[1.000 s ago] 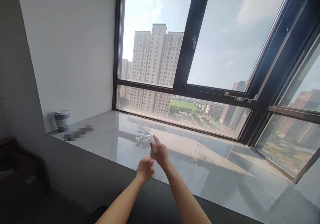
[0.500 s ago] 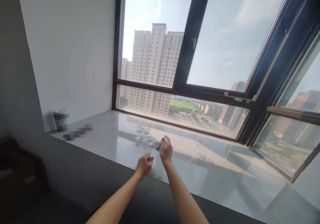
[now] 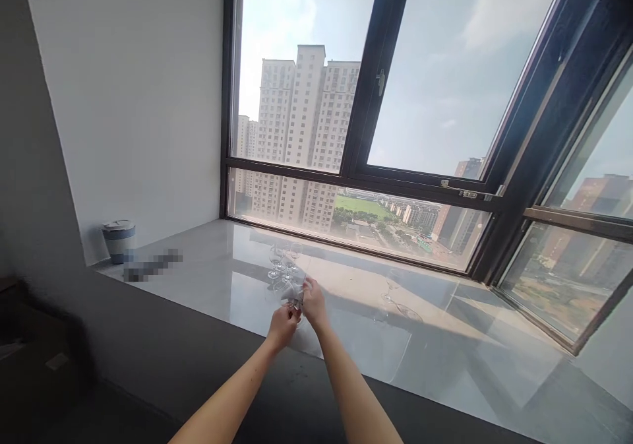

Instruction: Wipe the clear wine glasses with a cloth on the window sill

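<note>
My left hand (image 3: pixel 283 326) is closed around a stemmed glass near the front edge of the windowsill. Most of that glass is hidden by my fingers and the cloth. My right hand (image 3: pixel 313 304) grips a pale grey cloth (image 3: pixel 291 292), which lies against the glass, so both hands are close together. Just beyond them, several clear stemmed glasses (image 3: pixel 275 259) stand upright in a cluster. Farther right, one more stemmed glass (image 3: pixel 390 287) stands alone on the sill, in the sunlight.
The glossy grey windowsill (image 3: pixel 208 279) runs along a dark-framed window (image 3: pixel 356 187). At its left end stands a white and blue lidded cup (image 3: pixel 119 241), beside a blurred-out dark object (image 3: pixel 152 266). The sill's front edge drops off close to my hands.
My right hand has moved left and slightly down, bringing the cloth onto the glass in my left hand. The left hand has hardly moved. The view has shifted slightly.
</note>
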The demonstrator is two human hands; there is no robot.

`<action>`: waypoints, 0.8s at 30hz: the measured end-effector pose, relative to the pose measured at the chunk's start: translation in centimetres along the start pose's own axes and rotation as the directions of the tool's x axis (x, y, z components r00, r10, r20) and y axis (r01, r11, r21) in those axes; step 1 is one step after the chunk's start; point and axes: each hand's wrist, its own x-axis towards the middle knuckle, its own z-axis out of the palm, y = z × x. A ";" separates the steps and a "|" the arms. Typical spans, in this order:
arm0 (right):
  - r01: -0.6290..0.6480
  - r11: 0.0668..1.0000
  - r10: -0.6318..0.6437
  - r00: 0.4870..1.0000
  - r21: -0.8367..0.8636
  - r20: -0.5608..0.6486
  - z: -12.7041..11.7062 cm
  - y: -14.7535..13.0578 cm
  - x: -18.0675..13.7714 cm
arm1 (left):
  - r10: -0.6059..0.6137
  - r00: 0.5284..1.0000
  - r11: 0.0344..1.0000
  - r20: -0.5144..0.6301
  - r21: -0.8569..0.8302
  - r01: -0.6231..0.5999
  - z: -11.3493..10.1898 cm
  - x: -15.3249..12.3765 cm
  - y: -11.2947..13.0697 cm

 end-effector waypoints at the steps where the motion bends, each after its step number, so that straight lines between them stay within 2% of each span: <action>1: -0.020 1.000 0.019 0.999 -0.017 -0.026 -0.2 0.6 -0.1 | -0.024 0.999 0.999 -0.044 -0.039 0.022 -0.1 0.3 -0.1; 3: -0.071 0.995 0.064 0.993 -0.064 -0.098 -0.4 1.6 -0.6 | -0.074 0.989 0.990 -0.130 -0.126 0.058 -0.4 1.0 -0.5; 5: -0.103 0.987 0.090 0.990 -0.124 -0.111 -0.1 2.4 -1.5 | -0.143 0.972 0.969 -0.184 -0.224 0.100 -0.7 1.5 -0.9; 8: -0.087 0.981 0.089 0.996 -0.171 0.001 1.3 2.6 -3.0 | -0.231 0.952 0.927 -0.202 -0.343 0.152 -1.0 1.8 -1.4; 11: -0.126 0.975 0.137 0.989 -0.181 0.050 2.8 1.8 -3.6 | -0.237 0.950 0.915 -0.204 -0.374 0.148 -1.0 1.8 -1.6; 14: -0.184 0.963 0.195 0.980 -0.197 0.040 2.6 0.9 -3.0 | -0.227 0.944 0.934 -0.240 -0.328 0.141 -0.9 1.6 -1.5; 19: -0.188 0.950 0.205 0.978 -0.249 0.043 -0.5 0.5 -1.2 | -0.178 0.938 0.980 -0.296 -0.141 0.141 -0.8 1.4 -1.5; 21: -0.149 0.943 0.180 0.980 -0.299 0.079 -1.6 0.3 -1.0 | -0.145 0.935 0.989 -0.323 -0.071 0.129 -0.7 1.3 -1.5; 24: -0.018 0.902 0.053 0.996 -0.432 0.070 -2.7 -0.6 -1.2 | -0.084 0.933 0.995 -0.351 0.017 0.096 -0.6 1.0 -1.3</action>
